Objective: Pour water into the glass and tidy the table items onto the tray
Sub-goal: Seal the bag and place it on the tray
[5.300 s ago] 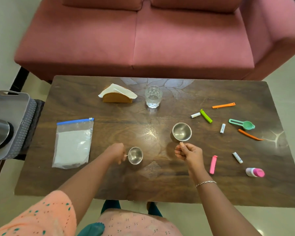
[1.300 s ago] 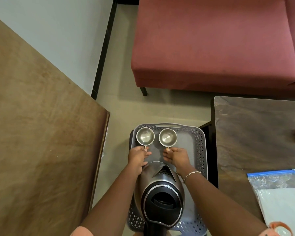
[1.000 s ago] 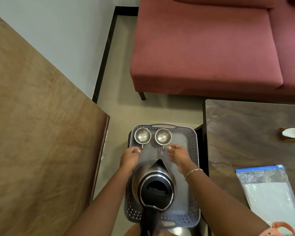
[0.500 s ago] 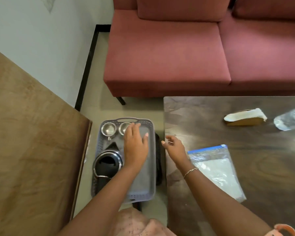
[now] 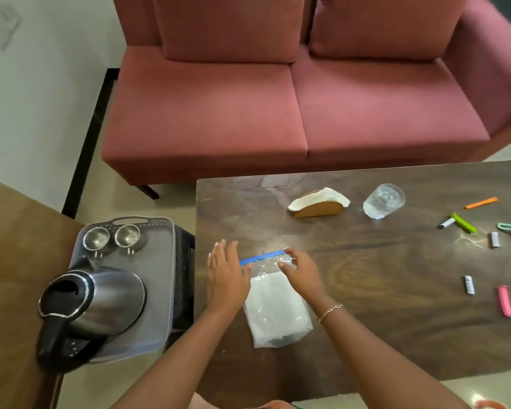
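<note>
Left hand (image 5: 227, 278) lies flat and open at the left edge of the zip bag (image 5: 275, 308); right hand (image 5: 300, 273) pinches its blue-zip corner. I judge the bag pickup is beginning; next I'd lift it to the tray (image 5: 168, 261) at nine o'clock.

- Left hand (image 5: 227, 278) lies flat, palm down, fingers straight and close together, its bare forearm reaching in from the lower left.
- Right hand (image 5: 303, 274) arches, fingers bent, thumb and fingertips pinching the top corner of the zip bag (image 5: 273, 308).
- A thin bracelet (image 5: 331, 309) circles the right wrist; both forearms angle inward.
</note>
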A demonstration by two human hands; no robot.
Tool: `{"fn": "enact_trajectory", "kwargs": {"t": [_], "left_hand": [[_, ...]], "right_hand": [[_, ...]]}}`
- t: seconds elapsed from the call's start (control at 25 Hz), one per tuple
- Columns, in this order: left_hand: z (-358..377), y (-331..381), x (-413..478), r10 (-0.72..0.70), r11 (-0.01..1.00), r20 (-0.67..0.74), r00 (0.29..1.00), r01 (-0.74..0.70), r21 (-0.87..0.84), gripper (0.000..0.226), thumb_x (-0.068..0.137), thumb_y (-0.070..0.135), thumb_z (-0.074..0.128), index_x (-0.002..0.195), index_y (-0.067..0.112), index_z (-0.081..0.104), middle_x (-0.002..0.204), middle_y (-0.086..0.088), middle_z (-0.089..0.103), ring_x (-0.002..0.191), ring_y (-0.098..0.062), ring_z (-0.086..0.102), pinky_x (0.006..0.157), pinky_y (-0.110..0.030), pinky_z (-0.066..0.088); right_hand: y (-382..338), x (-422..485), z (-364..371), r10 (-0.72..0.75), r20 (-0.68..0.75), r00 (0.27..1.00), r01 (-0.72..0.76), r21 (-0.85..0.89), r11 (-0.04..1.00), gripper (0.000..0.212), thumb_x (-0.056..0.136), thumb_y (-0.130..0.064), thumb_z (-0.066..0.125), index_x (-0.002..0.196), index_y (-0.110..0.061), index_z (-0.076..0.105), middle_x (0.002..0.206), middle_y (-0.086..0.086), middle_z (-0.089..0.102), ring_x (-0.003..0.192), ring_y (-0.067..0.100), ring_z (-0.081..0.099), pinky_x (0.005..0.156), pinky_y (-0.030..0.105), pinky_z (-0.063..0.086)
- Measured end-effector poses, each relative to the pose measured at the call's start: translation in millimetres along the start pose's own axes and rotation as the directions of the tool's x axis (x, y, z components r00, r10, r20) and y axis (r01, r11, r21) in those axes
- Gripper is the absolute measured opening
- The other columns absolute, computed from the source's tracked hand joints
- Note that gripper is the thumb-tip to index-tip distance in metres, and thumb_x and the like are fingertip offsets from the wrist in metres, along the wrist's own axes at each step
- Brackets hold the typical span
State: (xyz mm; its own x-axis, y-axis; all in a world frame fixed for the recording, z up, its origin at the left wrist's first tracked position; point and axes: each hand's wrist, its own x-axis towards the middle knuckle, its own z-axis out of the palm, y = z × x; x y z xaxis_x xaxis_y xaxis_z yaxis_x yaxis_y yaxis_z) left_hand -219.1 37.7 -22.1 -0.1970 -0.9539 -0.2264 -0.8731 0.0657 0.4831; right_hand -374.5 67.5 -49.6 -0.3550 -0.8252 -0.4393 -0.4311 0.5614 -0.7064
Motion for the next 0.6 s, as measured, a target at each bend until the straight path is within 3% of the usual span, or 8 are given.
{"fn": "enact_trajectory", "kwargs": {"t": [0.36,0.52,0.6], "left_hand": [[37.7,26.3,-11.7,-0.048,0.992,0.148,0.988,0.029,0.124,0.058,0.096,0.032,0.044,0.144,0.011,0.019,0.154,-0.015,0.011,0.144,-0.027,0.005,0.118,-0.035,0.009],[52.1,21.1,-20.4,-0.045,0.985,0.272,0.961,-0.003,0.174,0.066,0.094,0.040,0.046,0.145,0.011,0.017,0.155,-0.014,0.011,0.144,-0.027,0.006,0.118,-0.036,0.011],[56.1,15.3,-23.1,-0.039,0.987,0.297,0.954,-0.009,0.159,0.070,0.092,0.041,0.049,0.146,0.012,0.016,0.155,-0.013,0.013,0.144,-0.026,0.008,0.117,-0.036,0.015]], "right_hand": [[58.0,9.6,-50.9,0.104,0.022,0.994,-0.104,-0.034,0.994,0.038,0.088,-0.019,0.057,0.124,-0.006,0.051,0.126,0.014,0.055,0.114,0.024,0.052,0.092,0.031,0.040],[80.9,12.1,-45.6,0.225,0.114,0.968,-0.226,-0.001,0.974,0.037,0.088,-0.015,0.057,0.123,-0.004,0.051,0.114,0.013,0.058,0.095,0.020,0.055,0.077,0.024,0.039],[94.2,13.7,-38.2,0.327,0.171,0.929,-0.341,0.058,0.938,0.025,0.086,-0.012,0.058,0.109,-0.001,0.056,0.095,0.010,0.058,0.080,0.017,0.052,0.068,0.028,0.042]]}}
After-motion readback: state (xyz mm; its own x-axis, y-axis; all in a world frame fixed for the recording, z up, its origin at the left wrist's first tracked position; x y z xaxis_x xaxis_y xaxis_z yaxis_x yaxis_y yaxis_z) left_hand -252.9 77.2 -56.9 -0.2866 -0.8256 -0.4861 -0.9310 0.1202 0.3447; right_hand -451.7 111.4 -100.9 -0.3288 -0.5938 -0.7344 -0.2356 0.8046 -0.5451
